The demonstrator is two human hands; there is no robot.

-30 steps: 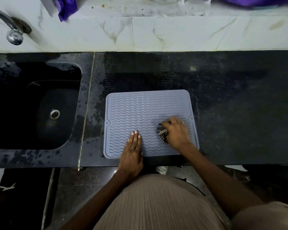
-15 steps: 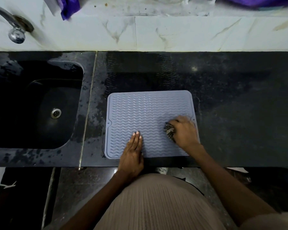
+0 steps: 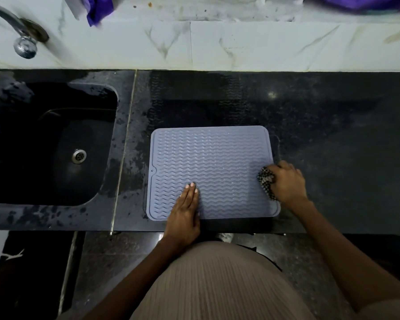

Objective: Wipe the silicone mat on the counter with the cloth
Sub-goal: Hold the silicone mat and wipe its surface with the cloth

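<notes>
Mat [image 3: 208,158] long axis left-right; left hand [image 3: 187,212] flat on it, right hand [image 3: 286,183] grips cloth [image 3: 265,181] at rt edge.

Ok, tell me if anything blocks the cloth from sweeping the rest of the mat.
Only the left hand, pressed flat on the silicone mat near its front edge. The cloth sits bunched in the right hand at the right edge.

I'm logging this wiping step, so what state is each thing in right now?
Silicone mat: flat on the counter.
Cloth: bunched, at the mat's right edge.
Right hand: grips the cloth.
Left hand: flat, fingers straight, on the mat.
Tap: no water seen.
Sink: no standing water seen.
</notes>
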